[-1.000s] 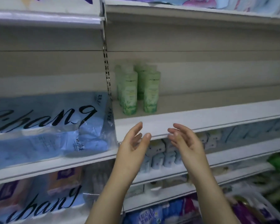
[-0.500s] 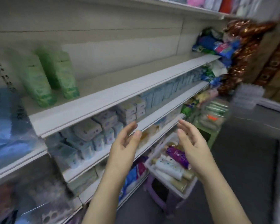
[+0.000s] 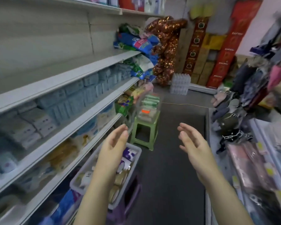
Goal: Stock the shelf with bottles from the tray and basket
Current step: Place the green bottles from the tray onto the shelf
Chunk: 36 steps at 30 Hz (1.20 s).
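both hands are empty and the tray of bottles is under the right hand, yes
Not quite. The left hand and right hand are both empty, but the tray of bottles lies under the left one, not the right; the head view shows it.

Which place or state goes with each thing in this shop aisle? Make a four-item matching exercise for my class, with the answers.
Things:
1. tray
2. green stool
3. right hand
4. left hand

Places or states:
A. open, over the dark floor
B. under the clear basket
C. open, above the tray
D. on a purple stool, holding bottles

Pairs: 1-D, 2-B, 3-A, 4-C.
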Tool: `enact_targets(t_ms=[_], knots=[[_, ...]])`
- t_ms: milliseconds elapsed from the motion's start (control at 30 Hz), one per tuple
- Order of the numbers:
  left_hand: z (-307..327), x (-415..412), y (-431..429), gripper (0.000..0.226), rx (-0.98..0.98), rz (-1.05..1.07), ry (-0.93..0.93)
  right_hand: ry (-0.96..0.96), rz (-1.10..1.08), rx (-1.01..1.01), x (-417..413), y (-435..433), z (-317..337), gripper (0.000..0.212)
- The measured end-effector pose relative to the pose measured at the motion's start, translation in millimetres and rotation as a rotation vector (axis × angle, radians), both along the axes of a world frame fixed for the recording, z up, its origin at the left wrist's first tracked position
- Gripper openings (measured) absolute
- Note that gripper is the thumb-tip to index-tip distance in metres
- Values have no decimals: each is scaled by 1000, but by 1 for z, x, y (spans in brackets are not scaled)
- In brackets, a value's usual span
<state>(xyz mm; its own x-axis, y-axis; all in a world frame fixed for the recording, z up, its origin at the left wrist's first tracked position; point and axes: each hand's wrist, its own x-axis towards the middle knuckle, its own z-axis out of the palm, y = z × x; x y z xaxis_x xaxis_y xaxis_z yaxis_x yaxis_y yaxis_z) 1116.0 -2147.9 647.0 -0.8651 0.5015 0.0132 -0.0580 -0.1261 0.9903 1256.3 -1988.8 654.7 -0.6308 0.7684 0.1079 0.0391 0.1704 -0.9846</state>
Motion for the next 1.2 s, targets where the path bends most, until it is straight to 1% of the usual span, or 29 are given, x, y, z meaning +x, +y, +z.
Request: enact_targets(t_ms=[133, 267, 433, 567, 667, 833, 967, 1067, 1200], knots=[[-9, 19, 73, 38, 33, 15, -36, -22, -11, -11, 27, 76, -1, 23], [-18, 23, 130, 24, 2, -43, -69, 4, -39, -58, 25, 135, -4, 22], [-32, -6, 204, 26, -20, -31, -100, -8, 1, -121, -11, 197, -27, 26], [-49, -47, 268, 16, -38, -56, -125, -81, 64, -141, -54, 253, -42, 30], [-57, -92, 324, 14, -30, -37, -133, -120, 70, -112, -94, 306, -44, 30], [-47, -160, 407, 28, -27, -73, -119, -115, 50, -73, -149, 379, -38, 30], [-48, -197, 451, 24, -65, -140, -133, -118, 23, -116, -184, 423, -51, 29], [-66, -229, 478, 29, -111, -120, -167, -148, 26, -142, -220, 463, -67, 28], [-104, -276, 523, 33, -198, -48, -268, -215, 103, -158, -274, 528, -92, 32]])
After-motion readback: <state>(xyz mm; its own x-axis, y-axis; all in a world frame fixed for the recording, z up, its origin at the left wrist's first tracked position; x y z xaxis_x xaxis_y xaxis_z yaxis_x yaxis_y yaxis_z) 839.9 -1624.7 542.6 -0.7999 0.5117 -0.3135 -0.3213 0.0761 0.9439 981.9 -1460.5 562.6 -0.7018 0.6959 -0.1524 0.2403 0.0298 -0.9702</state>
